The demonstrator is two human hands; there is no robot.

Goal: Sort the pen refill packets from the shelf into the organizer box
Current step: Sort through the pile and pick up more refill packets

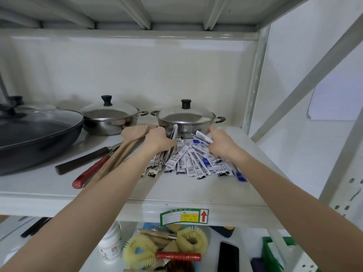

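Pen refill packets point(193, 161): loose heap on shelf point(176, 189) before lidded steel pot point(186, 119); light, thin, slick-wrapped (likely to slide), best gathered in bundles mid-length; left hand point(157, 139) and right hand point(220, 143) each grip several.

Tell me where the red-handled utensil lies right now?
The red-handled utensil lies left of centre on the white shelf, beside the wooden spatulas, left of the refill packets.

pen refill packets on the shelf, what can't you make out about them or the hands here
Head view only:
- Print on the pen refill packets: too small and blurred to read.
- Packets beneath the left hand and right hand: covered by the hands and forearms.
- Organizer box: not in view.
- Dark pan: cut off by the left edge.
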